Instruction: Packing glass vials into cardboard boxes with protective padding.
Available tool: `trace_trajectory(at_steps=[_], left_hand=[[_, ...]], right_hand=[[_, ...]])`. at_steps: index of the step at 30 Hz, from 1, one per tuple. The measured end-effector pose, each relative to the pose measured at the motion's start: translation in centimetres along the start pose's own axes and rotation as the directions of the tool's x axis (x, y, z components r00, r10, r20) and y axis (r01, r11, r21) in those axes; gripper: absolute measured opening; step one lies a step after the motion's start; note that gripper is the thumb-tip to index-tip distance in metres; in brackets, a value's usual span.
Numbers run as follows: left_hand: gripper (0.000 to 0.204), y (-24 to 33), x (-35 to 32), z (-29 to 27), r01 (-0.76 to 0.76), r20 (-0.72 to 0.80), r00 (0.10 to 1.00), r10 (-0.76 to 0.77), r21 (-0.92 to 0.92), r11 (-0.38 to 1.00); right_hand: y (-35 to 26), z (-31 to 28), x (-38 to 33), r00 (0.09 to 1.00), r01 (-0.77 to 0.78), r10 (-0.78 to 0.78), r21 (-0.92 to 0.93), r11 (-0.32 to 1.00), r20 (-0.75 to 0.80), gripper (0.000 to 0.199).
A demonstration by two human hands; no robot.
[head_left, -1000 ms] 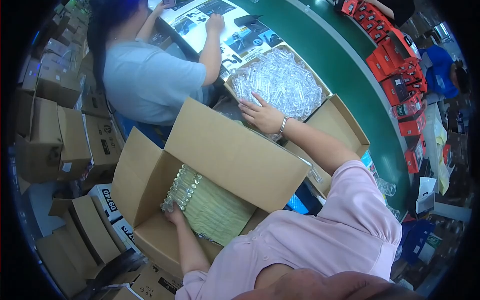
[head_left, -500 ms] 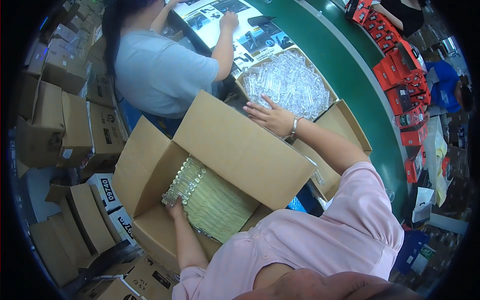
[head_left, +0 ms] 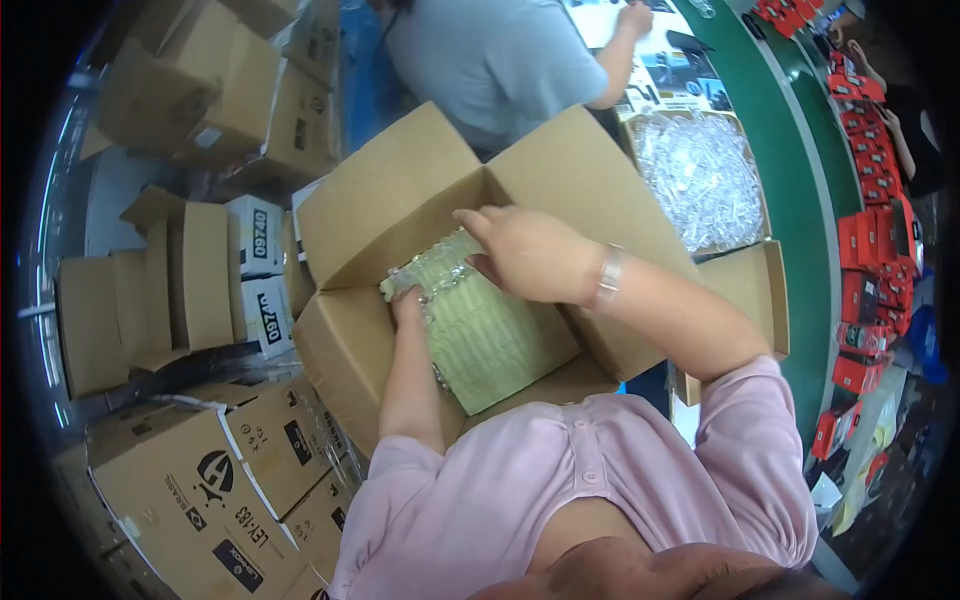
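Inside the open cardboard box (head_left: 640, 210) before me lies a pale green, paper-like layer (head_left: 500, 345). Clear plastic pieces (head_left: 440, 262) line its far left edge in a row. My left hand (head_left: 408, 303) reaches into the box and grips the left end of that row; some of its fingers are hidden beneath. My right hand (head_left: 535, 252) hovers above the right end of the row, thumb and index finger apart, the other fingers partly out of sight. Right of the box, a shallow carton (head_left: 768, 205) is heaped with loose clear plastic pieces (head_left: 695, 180).
A co-worker in a grey shirt (head_left: 500, 60) works beyond the box at a green table (head_left: 790, 150). Stacked cartons (head_left: 230, 480) crowd the left side. Red boxes (head_left: 875, 250) line the far right. An open carton (head_left: 745, 290) sits beside my right forearm.
My right hand has moved left from the heap of clear pieces to above the box's inside. The view has turned and shifted left; my left hand stays at the row's left end.
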State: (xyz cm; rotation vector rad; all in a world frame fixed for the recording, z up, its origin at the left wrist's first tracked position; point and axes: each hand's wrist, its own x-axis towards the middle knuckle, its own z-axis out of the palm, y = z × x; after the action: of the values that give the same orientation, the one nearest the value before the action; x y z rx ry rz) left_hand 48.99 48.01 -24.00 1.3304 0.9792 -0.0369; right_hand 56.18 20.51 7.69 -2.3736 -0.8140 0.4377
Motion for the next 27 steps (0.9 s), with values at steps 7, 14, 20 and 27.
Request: trace_trajectory(at_steps=[7, 14, 20, 27], left_hand=[[0.024, 0.3, -0.7, 2.9, 0.021, 0.048, 0.999, -0.017, -0.087, 0.996], [0.036, 0.6, 0.5, 3.6, -0.036, -0.011, 0.999, 0.035, -0.102, 0.994], [0.037, 1.4, -0.5, 4.9, -0.110, 0.127, 0.987, 0.098, 0.088, 0.990], [0.032, 2.6, -2.8, 5.1, 0.263, 0.440, 0.872, -0.212, -0.057, 0.963]], right_hand=[[10.5, 18.7, 8.4, 0.784, -0.592, 0.607, -0.136, 0.794, 0.128, 0.054], [10.1, 24.2, 10.0, 0.662, -0.744, 0.713, -0.086, 0.663, -0.230, 0.075], [10.0, 25.8, 10.5, 0.680, -0.712, 0.728, 0.155, 0.685, -0.090, 0.086], [11.2, 24.6, 8.8, 0.725, -0.560, 0.674, 0.689, 0.460, 0.139, 0.082]])
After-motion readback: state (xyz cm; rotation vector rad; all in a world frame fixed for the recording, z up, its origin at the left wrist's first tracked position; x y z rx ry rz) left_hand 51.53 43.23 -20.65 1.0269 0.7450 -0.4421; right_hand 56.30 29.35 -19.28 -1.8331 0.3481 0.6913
